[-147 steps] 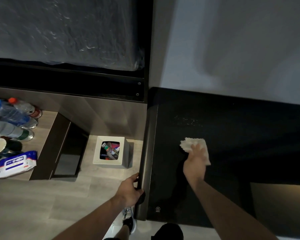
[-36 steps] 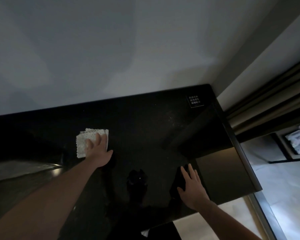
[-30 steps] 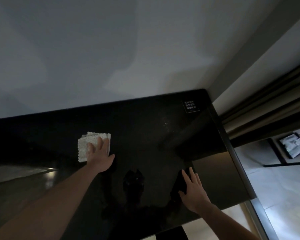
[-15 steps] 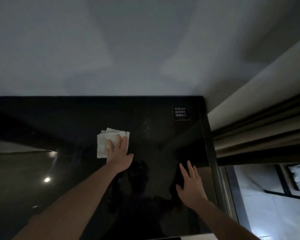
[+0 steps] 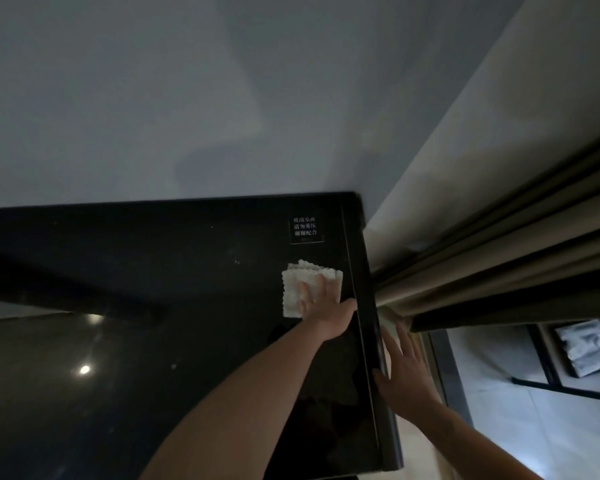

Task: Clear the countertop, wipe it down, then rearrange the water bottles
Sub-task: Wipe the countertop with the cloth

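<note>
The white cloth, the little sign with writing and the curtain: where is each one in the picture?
white cloth (image 5: pixel 293 289): head view, its left part, clear of the fingers.
sign (image 5: pixel 306 229): head view, the middle of its lettering.
curtain (image 5: pixel 499 268): head view, a fold beside the countertop.

Small sign (image 5: pixel 306 230) w/ white Chinese chars on black countertop (image 5: pixel 153 271) corner (too blurry to read).
</note>
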The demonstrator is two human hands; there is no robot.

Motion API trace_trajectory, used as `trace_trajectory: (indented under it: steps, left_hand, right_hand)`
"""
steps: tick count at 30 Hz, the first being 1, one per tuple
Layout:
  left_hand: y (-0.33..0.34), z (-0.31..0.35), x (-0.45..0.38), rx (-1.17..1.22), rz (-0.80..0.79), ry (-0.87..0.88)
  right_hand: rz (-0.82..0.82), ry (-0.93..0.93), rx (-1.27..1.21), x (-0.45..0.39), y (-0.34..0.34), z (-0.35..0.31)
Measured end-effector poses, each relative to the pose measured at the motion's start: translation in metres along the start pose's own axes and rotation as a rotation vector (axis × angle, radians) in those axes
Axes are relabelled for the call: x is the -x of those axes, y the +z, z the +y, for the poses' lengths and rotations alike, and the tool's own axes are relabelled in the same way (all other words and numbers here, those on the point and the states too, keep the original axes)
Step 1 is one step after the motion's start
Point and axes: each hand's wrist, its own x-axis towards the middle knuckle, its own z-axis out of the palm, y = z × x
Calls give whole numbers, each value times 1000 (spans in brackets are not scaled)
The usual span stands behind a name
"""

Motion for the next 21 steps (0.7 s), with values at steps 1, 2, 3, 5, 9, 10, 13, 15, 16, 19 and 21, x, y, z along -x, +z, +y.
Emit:
trace_trajectory:
  steps: [1, 2, 3, 5, 9, 10, 13, 15, 16, 19, 21]
  left_hand:
    - [-6, 2, 6, 67, -7, 12]
    - [-13, 3, 14, 146, -4, 47]
    - [-21, -2, 22, 193, 18, 97]
    - [-33, -25, 41, 113, 128, 149]
    - [-52, -117, 67, -7, 327, -5]
    - [-54, -140, 73, -37, 328, -52]
    - [-59, -192, 92, -177, 317, -172]
    - [-55, -215, 97, -243, 307, -238]
    - [-53, -222, 96, -248, 305, -268]
    - [-41, -225, 89, -226, 305, -318]
    - [-37, -219, 83, -233, 310, -328]
  right_hand:
    - [13, -16, 3, -2, -4, -3]
    - [25, -33, 4, -6, -7, -10]
    - [30, -53, 2, -11, -9, -20]
    - [35, -110, -4, -24, -9, -46]
    - [3, -260, -28, -60, 7, -107]
    - [-12, -280, -29, -69, 11, -122]
    - [14, -280, 33, -84, 21, -158]
    - [53, -251, 41, -85, 26, -165]
    - [73, -250, 66, -84, 27, -166]
    - [96, -305, 196, -89, 32, -150]
    - [123, -373, 312, -103, 27, -124]
